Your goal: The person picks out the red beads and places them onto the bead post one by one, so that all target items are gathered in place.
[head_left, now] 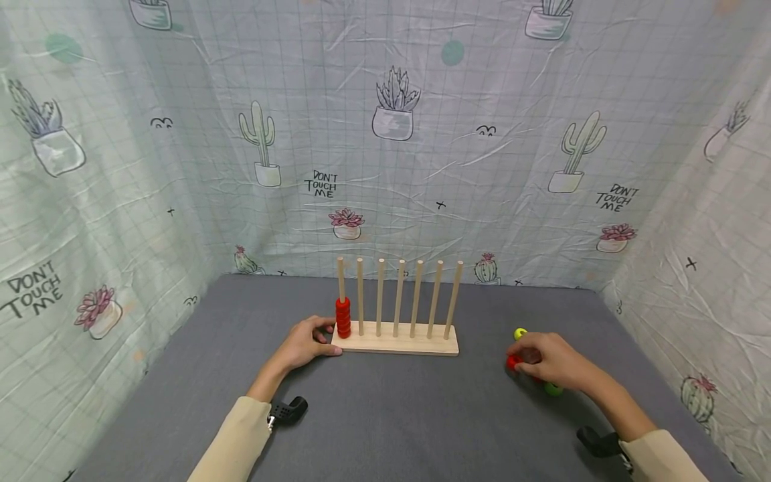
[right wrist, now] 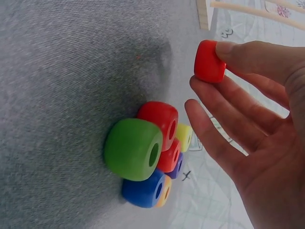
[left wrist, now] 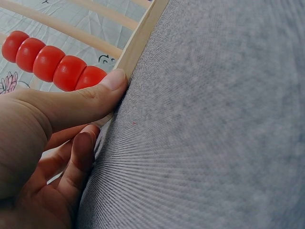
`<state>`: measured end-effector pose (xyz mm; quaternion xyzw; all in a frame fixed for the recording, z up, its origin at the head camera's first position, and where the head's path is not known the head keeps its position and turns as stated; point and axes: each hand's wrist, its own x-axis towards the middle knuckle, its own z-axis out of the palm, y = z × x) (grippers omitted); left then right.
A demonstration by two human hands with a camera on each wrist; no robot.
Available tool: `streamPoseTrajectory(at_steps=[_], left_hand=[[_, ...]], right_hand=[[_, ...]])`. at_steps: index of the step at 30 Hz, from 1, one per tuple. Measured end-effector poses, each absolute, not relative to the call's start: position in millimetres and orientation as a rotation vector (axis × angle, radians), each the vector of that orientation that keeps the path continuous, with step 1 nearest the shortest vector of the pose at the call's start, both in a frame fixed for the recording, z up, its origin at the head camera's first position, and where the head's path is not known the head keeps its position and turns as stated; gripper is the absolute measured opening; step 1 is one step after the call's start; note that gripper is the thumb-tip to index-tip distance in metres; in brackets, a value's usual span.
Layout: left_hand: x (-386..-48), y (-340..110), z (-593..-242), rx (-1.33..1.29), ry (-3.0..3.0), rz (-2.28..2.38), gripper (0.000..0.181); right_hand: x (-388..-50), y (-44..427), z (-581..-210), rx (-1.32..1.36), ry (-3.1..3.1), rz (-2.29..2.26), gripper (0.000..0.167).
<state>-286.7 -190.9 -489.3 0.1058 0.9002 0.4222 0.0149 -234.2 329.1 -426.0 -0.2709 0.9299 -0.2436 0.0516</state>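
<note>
A wooden peg rack (head_left: pixel 394 340) stands upright on the table, its several thin pegs rising from a flat base. Several red beads (left wrist: pixel 49 64) are stacked on its leftmost peg. My left hand (head_left: pixel 303 345) grips the left end of the base, the thumb along the front edge and the other fingers behind. Off to the right of the rack, my right hand (head_left: pixel 557 361) pinches a red bead (right wrist: pixel 208 62) between thumb and fingertips, raised off the table. Close to that hand lie loose beads, among them a green bead (right wrist: pixel 133 149) and a blue bead (right wrist: pixel 144 188).
More loose beads cluster there: a red bead (right wrist: pixel 159 121), a yellow bead (head_left: pixel 521 333), and partly covered purple and orange ones. A grey cloth (head_left: pixel 397 415) covers the table. Behind it and at both sides hangs a plant-print curtain (head_left: pixel 337 80).
</note>
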Motion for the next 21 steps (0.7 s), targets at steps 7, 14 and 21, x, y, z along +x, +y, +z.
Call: streamPoseTrajectory(at_steps=[7, 14, 21], left_hand=[[-287.2, -190.3, -489.3, 0.328, 2.801, 1.319, 0.071], [-286.9, -190.5, -489.9, 0.331, 2.799, 1.324, 0.071], [-287.3, -191.3, -490.2, 0.343, 2.8, 1.33, 0.071]], right_hand=[[-238.4, 324.5, -423.9, -0.867, 2.807, -0.775, 0.022], [-243.1, 320.5, -420.8, -0.924, 2.82, -0.768, 0.022], [-245.3, 312.1, -416.5, -0.967, 2.861, -0.738, 0.022]])
